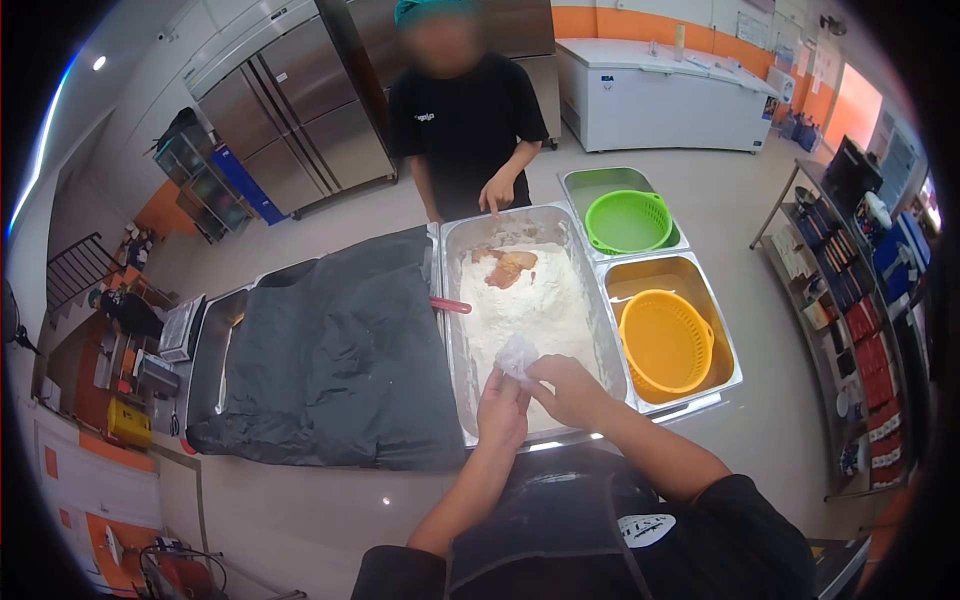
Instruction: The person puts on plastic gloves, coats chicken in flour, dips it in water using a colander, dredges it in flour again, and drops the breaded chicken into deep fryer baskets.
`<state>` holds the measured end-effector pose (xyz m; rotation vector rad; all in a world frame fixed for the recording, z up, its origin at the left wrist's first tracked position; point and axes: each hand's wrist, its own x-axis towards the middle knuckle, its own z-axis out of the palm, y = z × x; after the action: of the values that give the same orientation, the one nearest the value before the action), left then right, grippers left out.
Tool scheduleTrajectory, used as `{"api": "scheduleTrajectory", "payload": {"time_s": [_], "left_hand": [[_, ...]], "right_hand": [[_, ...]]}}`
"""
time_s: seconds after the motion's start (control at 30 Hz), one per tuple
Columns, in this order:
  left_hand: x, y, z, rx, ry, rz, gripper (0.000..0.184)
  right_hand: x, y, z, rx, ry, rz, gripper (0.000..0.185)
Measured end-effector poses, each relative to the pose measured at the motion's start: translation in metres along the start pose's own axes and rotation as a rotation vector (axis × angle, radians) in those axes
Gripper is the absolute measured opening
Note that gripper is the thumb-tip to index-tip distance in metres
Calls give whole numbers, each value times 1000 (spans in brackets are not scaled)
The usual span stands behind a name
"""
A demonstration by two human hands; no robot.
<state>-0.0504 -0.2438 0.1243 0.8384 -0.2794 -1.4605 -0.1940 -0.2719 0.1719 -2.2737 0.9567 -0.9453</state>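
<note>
Both my hands meet over the near end of a metal tray [615,370] of white flour [540,320]. My left hand [503,410] and my right hand [565,388] are closed on a crumpled, whitish translucent bundle [517,356], which looks like thin plastic. Pieces of raw meat [510,268] lie on the flour toward the far end. A red handle [452,305] sticks out over the tray's left edge. Across the tray, a co-worker's hand [497,192] points down at the far rim.
A dark sheet [340,360] covers the trays on the left. On the right, a green basket [628,222] and a yellow basket [665,342] sit in metal pans. The co-worker [460,130] stands opposite. A loaded shelf [840,300] is at far right.
</note>
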Motion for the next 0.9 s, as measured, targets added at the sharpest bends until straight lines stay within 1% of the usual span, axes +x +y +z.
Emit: {"api": "scheduleTrajectory", "payload": {"time_s": [0.07, 0.17, 0.27, 0.37, 0.47, 0.57, 0.6, 0.63, 0.67, 0.7, 0.73, 0.77, 0.8, 0.87, 0.9], "left_hand": [[0, -1, 1, -54, 34, -72, 32], [4, -8, -6, -74, -10, -83, 28], [4, -12, -15, -73, -68, -83, 31], [-4, -5, -9, -27, -68, -90, 30], [-9, 0, -1, 30, -22, -91, 28], [3, -16, -26, -97, -104, -16, 28], [11, -22, -49, -46, -151, 12, 27], [20, -27, -68, 11, -234, 11, 27], [16, -25, -62, -11, -133, -4, 24], [14, -13, -49, -20, -156, -40, 22], [21, -13, -58, -44, -246, -13, 23], [15, -11, -50, -155, -330, -34, 22], [14, -12, -42, -167, -210, -39, 22], [15, -12, -50, -218, -234, -110, 21], [18, -2, -46, -239, -235, -138, 21]], "right_hand": [[-4, 1, -1, -28, -23, -6, 16], [-7, 1, -3, -34, -83, -29, 16], [-6, -1, -1, -19, -113, -47, 16], [-1, -11, -5, -24, -164, -40, 16], [2, -13, -4, -38, -182, -52, 15], [2, -12, 4, -54, -198, -70, 14], [2, -5, 8, -62, -195, -74, 14], [1, 7, 19, -44, -186, -125, 12], [-2, 12, 22, 6, -156, -172, 13], [0, 4, 15, -24, -136, -114, 23], [-2, -9, 0, -63, -176, -38, 20], [-10, 1, 12, -81, -143, -52, 18], [-19, 2, 17, -28, -49, -83, 18], [-23, -1, 16, -55, -55, -38, 18], [-15, -5, 15, -56, -63, -22, 18]]}}
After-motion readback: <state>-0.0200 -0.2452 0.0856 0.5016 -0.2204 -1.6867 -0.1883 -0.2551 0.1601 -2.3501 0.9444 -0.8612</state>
